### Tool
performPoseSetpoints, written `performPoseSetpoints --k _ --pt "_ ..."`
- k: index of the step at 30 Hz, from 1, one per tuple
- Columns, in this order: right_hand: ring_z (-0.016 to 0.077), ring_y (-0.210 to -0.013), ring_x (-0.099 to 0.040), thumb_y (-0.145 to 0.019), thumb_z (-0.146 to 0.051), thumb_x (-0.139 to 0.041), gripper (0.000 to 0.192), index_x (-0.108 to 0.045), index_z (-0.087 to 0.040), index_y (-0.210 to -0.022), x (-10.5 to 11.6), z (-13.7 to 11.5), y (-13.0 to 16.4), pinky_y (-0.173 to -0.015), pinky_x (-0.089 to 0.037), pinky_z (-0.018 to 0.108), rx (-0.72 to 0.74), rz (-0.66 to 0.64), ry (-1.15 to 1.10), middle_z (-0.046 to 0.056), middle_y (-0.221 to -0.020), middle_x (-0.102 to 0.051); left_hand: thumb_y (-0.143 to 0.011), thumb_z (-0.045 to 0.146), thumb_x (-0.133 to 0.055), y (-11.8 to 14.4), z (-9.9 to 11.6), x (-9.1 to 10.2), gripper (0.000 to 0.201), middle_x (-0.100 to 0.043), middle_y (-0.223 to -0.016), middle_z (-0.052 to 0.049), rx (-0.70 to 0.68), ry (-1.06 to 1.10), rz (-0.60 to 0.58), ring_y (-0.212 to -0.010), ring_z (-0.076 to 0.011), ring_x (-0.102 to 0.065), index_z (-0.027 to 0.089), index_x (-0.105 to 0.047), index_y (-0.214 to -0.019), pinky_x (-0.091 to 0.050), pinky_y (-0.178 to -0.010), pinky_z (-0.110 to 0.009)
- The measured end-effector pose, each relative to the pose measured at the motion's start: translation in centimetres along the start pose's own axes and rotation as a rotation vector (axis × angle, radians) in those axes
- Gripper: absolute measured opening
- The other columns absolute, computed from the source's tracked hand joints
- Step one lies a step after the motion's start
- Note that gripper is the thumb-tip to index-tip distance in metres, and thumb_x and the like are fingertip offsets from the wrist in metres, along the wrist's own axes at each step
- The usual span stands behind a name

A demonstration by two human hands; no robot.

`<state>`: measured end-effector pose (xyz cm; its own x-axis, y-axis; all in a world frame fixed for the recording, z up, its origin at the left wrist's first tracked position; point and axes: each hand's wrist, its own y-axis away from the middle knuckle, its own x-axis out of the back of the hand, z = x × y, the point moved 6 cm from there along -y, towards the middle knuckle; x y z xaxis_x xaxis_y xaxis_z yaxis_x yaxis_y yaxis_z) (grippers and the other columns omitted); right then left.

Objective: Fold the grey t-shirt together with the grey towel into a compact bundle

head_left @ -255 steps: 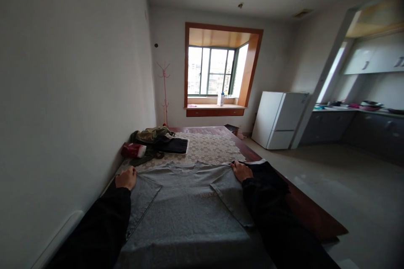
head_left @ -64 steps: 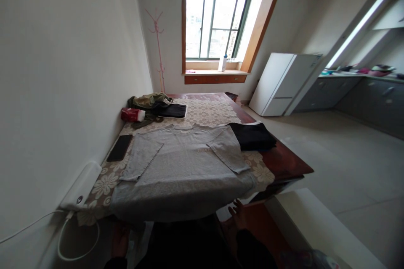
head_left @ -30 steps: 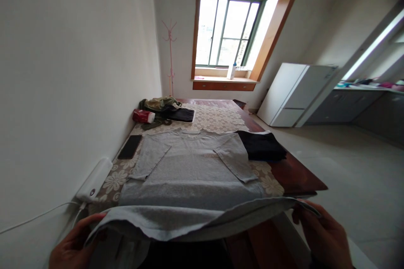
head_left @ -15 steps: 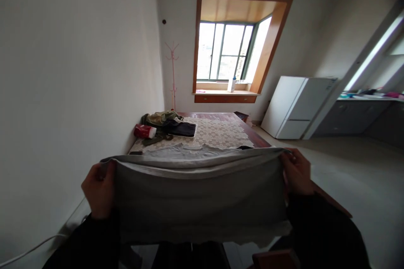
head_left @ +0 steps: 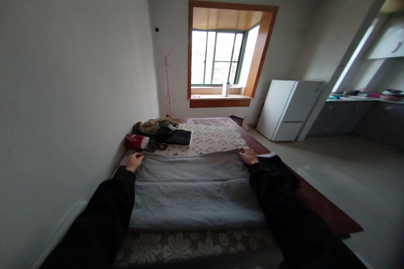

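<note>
A grey T-shirt lies folded in half on the table, its bottom hem brought up to the far edge. My left hand grips the far left corner of the folded shirt. My right hand pinches the far right corner. Both arms, in dark sleeves, stretch out along the shirt's two sides. A lace cloth with a flower pattern covers the table under the shirt.
Beyond the shirt lie a pile of olive and dark clothes and a red tissue pack. The table's bare wooden edge runs on the right. A white fridge, a pink coat stand and a bay window stand at the back.
My hands picked up the shirt's bottom hem, lifted it and carried it forward onto the collar end. The shirt now lies folded in half with both hands pressed at its far corners.
</note>
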<state>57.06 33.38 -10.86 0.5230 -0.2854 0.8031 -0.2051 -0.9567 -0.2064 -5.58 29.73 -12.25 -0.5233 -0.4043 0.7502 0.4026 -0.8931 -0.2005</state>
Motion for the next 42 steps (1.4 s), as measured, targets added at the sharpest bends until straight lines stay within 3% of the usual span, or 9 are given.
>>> performPoseSetpoints --k 4,8,14,17,23,28,32,36,42 --pt "0.0266 -0.110 -0.066 -0.090 -0.032 -0.057 0.028 -0.073 -0.020 -0.110 -1.1 0.7 -1.2 -0.090 -0.047 0.031 -0.005 -0.011 0.099 0.011 -0.108 -0.075 -0.094 0.040 -0.063 -1.3 -2.0 -1.8 0.031 -0.068 -0.115 -0.006 0.030 -0.028 -0.037 -0.100 -0.0198 -0.067 0.018 -0.064 -0.115 -0.057 -0.087 -0.041" --pt "0.0279 -0.112 -0.065 -0.091 -0.031 -0.057 0.025 -0.071 -0.020 -0.108 -2.2 0.7 -1.6 -0.091 -0.046 0.032 -0.009 -0.051 0.174 0.012 -0.112 -0.073 -0.094 0.041 -0.062 -1.9 -2.9 -2.4 0.031 -0.068 -0.114 -0.006 0.038 -0.062 -0.039 -0.101 -0.0199 -0.067 0.018 -0.064 -0.113 -0.056 -0.089 -0.042" --pt "0.0297 -0.110 -0.065 -0.092 -0.030 -0.056 0.022 -0.068 -0.019 -0.107 -2.3 -0.4 -0.8 -0.091 -0.045 0.036 0.006 -0.085 0.219 0.015 -0.112 -0.072 -0.093 0.038 -0.060 -1.6 -2.1 -2.3 0.032 -0.070 -0.111 -0.009 0.028 -0.088 -0.040 -0.104 -0.0227 -0.067 0.015 -0.062 -0.116 -0.052 -0.095 -0.043" --pt "0.0266 -0.107 -0.066 -0.091 -0.031 -0.058 0.029 -0.063 -0.016 -0.116 -1.6 -1.2 0.1 -0.092 -0.046 0.033 0.058 -0.111 0.193 0.014 -0.112 -0.071 -0.088 0.036 -0.063 -0.4 -1.5 -1.7 0.056 -0.070 -0.119 -0.017 0.004 -0.077 -0.060 -0.114 -0.0268 -0.066 0.010 -0.047 -0.135 -0.048 -0.098 -0.038" --pt "0.0216 -0.103 -0.065 -0.089 -0.043 -0.060 0.055 -0.047 -0.018 -0.137 1.3 -0.4 8.1 -0.094 -0.048 0.032 0.226 -0.065 0.048 0.013 -0.137 -0.058 -0.075 0.045 -0.068 6.5 -3.3 1.2 0.095 -0.062 -0.136 -0.022 -0.080 -0.058 -0.185 -0.124 -0.0301 -0.062 0.010 -0.023 -0.151 -0.047 -0.102 -0.038" --pt "0.0236 -0.085 -0.065 -0.087 -0.056 -0.055 0.046 -0.060 -0.023 -0.118 3.9 4.3 19.4 -0.078 -0.050 0.036 0.132 0.084 -0.006 0.007 -0.104 -0.069 -0.079 0.051 -0.057 14.9 -5.6 4.3 0.094 -0.061 -0.137 -0.021 -0.093 -0.114 -0.238 -0.125 -0.0332 -0.062 0.012 -0.018 -0.155 -0.046 -0.105 -0.044" --pt "0.0265 -0.090 -0.066 -0.087 -0.060 -0.050 0.040 -0.065 -0.026 -0.103 4.3 6.8 26.0 -0.080 -0.048 0.038 0.009 0.074 0.043 0.005 -0.094 -0.070 -0.084 0.050 -0.048 19.5 -6.0 6.6 0.084 -0.065 -0.132 -0.019 -0.078 -0.164 -0.130 -0.118 -0.0345 -0.065 0.013 -0.022 -0.154 -0.050 -0.100 -0.046" --pt "0.0279 -0.091 -0.067 -0.086 -0.063 -0.050 0.041 -0.065 -0.027 -0.096 3.8 6.9 28.1 -0.083 -0.048 0.039 0.000 0.031 -0.008 0.007 -0.095 -0.071 -0.086 0.046 -0.041 21.6 -5.5 7.4 0.074 -0.065 -0.131 -0.018 -0.102 -0.165 -0.029 -0.119 -0.0349 -0.064 0.013 -0.029 -0.151 -0.049 -0.100 -0.047" --pt "0.0284 -0.095 -0.068 -0.083 -0.064 -0.052 0.041 -0.065 -0.027 -0.097 3.4 7.1 27.4 -0.085 -0.049 0.039 -0.021 0.014 -0.061 0.006 -0.098 -0.073 -0.086 0.042 -0.040 23.2 -4.6 8.1 0.059 -0.068 -0.124 -0.016 -0.105 -0.200 0.027 -0.116 -0.0324 -0.066 0.017 -0.044 -0.139 -0.052 -0.096 -0.043"
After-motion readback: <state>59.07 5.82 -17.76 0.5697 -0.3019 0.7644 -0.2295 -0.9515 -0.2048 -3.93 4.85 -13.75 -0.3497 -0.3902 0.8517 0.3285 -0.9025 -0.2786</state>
